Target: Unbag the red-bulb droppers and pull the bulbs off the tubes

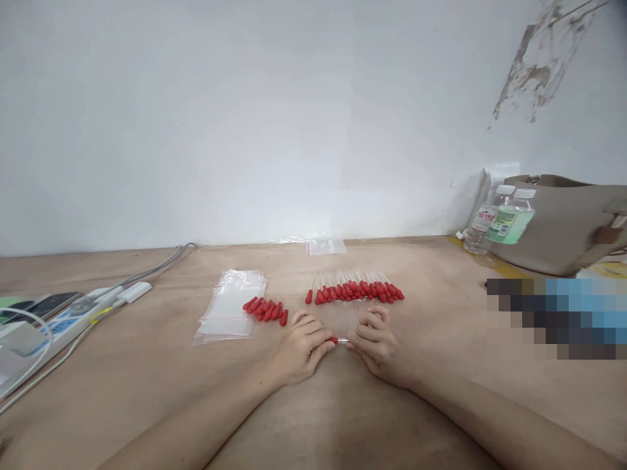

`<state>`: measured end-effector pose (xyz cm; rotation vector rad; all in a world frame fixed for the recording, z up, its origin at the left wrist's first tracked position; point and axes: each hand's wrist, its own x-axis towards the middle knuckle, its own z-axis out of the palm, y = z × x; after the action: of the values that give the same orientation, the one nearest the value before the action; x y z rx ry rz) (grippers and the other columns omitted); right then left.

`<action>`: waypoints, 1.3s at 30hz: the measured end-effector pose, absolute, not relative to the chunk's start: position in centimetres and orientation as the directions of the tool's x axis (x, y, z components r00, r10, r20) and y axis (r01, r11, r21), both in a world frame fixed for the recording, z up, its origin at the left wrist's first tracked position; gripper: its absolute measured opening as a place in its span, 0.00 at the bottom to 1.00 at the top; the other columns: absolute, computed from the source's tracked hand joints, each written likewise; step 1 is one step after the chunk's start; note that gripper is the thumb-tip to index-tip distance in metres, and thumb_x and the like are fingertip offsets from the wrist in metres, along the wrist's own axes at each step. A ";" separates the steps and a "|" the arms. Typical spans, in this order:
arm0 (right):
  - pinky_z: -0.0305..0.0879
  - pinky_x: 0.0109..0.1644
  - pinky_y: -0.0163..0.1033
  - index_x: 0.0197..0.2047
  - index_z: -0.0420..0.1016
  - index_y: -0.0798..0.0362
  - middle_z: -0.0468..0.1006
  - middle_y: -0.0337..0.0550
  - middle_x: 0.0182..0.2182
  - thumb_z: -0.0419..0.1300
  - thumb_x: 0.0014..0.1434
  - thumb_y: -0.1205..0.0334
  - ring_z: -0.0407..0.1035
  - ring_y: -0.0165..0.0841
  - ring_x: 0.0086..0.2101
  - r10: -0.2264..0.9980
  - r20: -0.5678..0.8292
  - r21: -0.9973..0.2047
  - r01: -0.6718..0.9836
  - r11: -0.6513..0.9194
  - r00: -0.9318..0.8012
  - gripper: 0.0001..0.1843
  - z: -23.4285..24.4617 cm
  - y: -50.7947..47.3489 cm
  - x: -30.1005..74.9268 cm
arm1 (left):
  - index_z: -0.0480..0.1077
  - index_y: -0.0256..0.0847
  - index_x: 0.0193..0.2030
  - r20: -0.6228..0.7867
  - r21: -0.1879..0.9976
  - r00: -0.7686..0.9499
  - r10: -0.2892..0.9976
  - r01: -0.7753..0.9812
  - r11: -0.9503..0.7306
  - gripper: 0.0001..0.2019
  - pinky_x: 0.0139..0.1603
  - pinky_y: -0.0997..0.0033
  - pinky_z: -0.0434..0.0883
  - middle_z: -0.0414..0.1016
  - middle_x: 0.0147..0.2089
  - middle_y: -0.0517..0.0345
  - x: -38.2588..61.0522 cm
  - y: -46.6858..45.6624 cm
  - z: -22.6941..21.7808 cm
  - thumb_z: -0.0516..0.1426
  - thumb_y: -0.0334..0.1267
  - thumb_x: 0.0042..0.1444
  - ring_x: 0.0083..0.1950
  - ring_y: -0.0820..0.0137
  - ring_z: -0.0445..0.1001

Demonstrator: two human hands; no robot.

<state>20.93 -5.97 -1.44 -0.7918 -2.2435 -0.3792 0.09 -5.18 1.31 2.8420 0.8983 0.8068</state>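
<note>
My left hand (307, 347) is closed on a red rubber bulb (334, 339), mostly covered by its fingers. Pinched in my right hand (376, 344) is a thin clear dropper tube (343, 341), its end meeting the bulb between both hands; how deep it sits inside I cannot tell. Just beyond the hands lie several bare clear tubes (347, 316). Behind them is a row of droppers (360, 288), red bulbs towards me and clear stems pointing to the wall. Loose red bulbs (267, 309) lie to the left of my left hand, some over a stack of clear zip bags (230, 307).
A single zip bag (327, 247) lies by the wall. At the left are a power strip (73, 323) with cables and a phone (51, 305). Two bottles (510, 222) and a grey-beige bag (563, 228) stand at the right, behind a pixelated patch.
</note>
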 end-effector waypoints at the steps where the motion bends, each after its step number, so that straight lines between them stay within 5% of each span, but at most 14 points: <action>1: 0.48 0.47 0.42 0.29 0.68 0.54 0.62 0.35 0.20 0.49 0.59 0.69 0.55 0.28 0.30 0.411 0.717 0.055 0.633 0.772 -0.563 0.10 -1.5 -6.0 21.0 | 0.68 0.40 0.33 0.460 0.206 0.696 0.551 0.519 -0.829 0.11 0.46 0.66 0.60 0.68 0.29 0.58 0.0 -5.2 1.3 0.46 0.37 0.60 0.37 0.71 0.66; 5: 0.48 0.48 0.43 0.32 0.69 0.54 0.62 0.36 0.21 0.49 0.59 0.70 0.55 0.28 0.30 0.377 0.719 0.086 0.614 0.785 -0.583 0.09 -1.5 -6.1 21.0 | 0.68 0.40 0.34 0.452 0.210 0.709 0.542 0.506 -0.836 0.11 0.48 0.64 0.59 0.68 0.30 0.58 0.0 -5.2 1.3 0.46 0.37 0.60 0.37 0.71 0.66; 11: 0.48 0.46 0.43 0.28 0.69 0.54 0.63 0.37 0.21 0.48 0.59 0.68 0.55 0.29 0.30 0.489 0.693 -0.083 0.616 0.783 -0.529 0.11 -1.2 -6.6 20.6 | 0.68 0.41 0.37 0.506 0.168 0.695 0.511 0.502 -0.849 0.08 0.53 0.60 0.57 0.70 0.33 0.57 0.2 -5.2 1.0 0.49 0.38 0.59 0.39 0.69 0.66; 17: 0.48 0.45 0.42 0.27 0.68 0.54 0.63 0.37 0.21 0.47 0.59 0.68 0.54 0.28 0.29 0.507 0.669 -0.123 0.591 0.797 -0.544 0.13 -1.0 -6.5 20.2 | 0.67 0.39 0.34 0.494 0.103 0.735 0.464 0.480 -0.871 0.09 0.51 0.62 0.59 0.69 0.33 0.56 0.4 -5.0 0.8 0.47 0.35 0.60 0.39 0.70 0.65; 33: 0.47 0.53 0.46 0.39 0.69 0.55 0.70 0.35 0.23 0.50 0.57 0.73 0.59 0.28 0.32 0.202 0.743 0.242 0.538 0.808 -0.638 0.10 -1.2 -6.2 21.5 | 0.62 0.38 0.29 0.376 0.123 0.764 0.524 0.520 -0.845 0.13 0.49 0.63 0.57 0.65 0.31 0.58 0.2 -5.5 1.8 0.42 0.34 0.61 0.38 0.70 0.62; 36: 0.46 0.54 0.46 0.42 0.69 0.55 0.72 0.36 0.25 0.49 0.58 0.74 0.60 0.28 0.33 0.167 0.752 0.265 0.524 0.809 -0.638 0.12 -1.0 -6.2 22.3 | 0.61 0.38 0.29 0.361 0.143 0.760 0.540 0.527 -0.838 0.12 0.48 0.63 0.57 0.65 0.31 0.58 -0.1 -5.4 1.7 0.42 0.33 0.61 0.36 0.71 0.62; 39: 0.48 0.51 0.45 0.40 0.71 0.53 0.72 0.37 0.24 0.49 0.58 0.71 0.61 0.30 0.34 0.261 0.779 0.181 0.603 0.777 -0.570 0.11 -0.5 -6.1 23.3 | 0.60 0.39 0.29 0.386 0.195 0.699 0.602 0.576 -0.794 0.13 0.44 0.64 0.59 0.64 0.30 0.58 -0.5 -5.3 1.4 0.41 0.35 0.62 0.34 0.71 0.62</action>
<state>23.27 -6.14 -0.47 -0.6403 -2.1827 -0.5586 -0.49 -5.25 1.41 2.8410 0.9866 0.6782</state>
